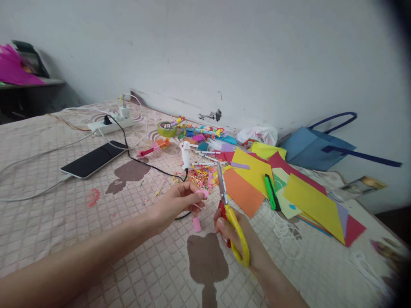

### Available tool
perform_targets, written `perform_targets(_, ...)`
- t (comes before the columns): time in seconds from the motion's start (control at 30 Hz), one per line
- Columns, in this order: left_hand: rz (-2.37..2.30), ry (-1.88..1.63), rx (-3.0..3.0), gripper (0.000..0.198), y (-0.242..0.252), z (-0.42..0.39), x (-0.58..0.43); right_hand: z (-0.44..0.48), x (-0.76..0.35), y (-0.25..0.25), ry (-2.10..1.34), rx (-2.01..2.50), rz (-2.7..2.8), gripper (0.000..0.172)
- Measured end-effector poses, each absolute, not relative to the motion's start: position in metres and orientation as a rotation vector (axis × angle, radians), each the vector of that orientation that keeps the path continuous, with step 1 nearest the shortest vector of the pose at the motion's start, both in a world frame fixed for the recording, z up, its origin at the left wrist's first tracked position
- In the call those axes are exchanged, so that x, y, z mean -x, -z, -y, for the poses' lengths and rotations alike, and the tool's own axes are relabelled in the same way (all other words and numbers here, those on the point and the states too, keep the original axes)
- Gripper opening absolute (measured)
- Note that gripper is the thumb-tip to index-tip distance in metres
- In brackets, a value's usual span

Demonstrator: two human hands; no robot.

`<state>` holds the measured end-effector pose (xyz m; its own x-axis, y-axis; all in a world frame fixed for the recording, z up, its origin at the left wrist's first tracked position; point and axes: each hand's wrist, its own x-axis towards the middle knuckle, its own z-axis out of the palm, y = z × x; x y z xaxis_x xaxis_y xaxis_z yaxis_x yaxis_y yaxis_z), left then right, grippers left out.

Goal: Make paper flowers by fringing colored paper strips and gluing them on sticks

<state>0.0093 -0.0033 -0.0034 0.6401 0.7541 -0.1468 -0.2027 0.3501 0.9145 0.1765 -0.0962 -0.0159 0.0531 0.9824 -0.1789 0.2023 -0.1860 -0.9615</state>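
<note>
Near the middle, my left hand (pixel 180 200) pinches a small piece of pink paper (pixel 202 194) between thumb and fingers. My right hand (pixel 236 229) is wrapped round scissors with yellow and red handles (pixel 239 239); their blades point up and away, to the right of the pink piece and apart from it. Below my left fingertips lies another pink paper piece (pixel 197 224) on the patterned cloth. Just beyond my hands are a heap of tiny coloured paper scraps (pixel 201 177) and a white glue gun (pixel 185 156) with a black cord.
Coloured paper sheets (pixel 245 192), a green cutter (pixel 271 192) and white string (pixel 285 233) lie to the right. A blue bag (pixel 316 147) rests by the wall. On the left are a phone (pixel 94 159) and a power strip (pixel 111 125) with cables. Green tape (pixel 167 129) sits farther back.
</note>
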Motion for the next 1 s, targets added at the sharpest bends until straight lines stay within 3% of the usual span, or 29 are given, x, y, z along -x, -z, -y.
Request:
perform_targets(0.2, -0.69, -0.595, -1.268, 0.027, 0.007, 0.028, -0.018, 0.093, -0.169, 0.015, -1.094, 1.418, 1.035, 0.032)
perform_targets(0.53, -0.659, -0.524, -1.403, 0.023, 0.012, 0.023, -0.018, 0.093, -0.171, 0.011, -1.014, 1.505, 1.173, 0.021)
perform_targets(1.0, -0.659, -0.821, -1.064, 0.021, -0.004, 0.004, -0.008, 0.101, -0.167, 0.009, -1.042, 1.576, 1.472, 0.031)
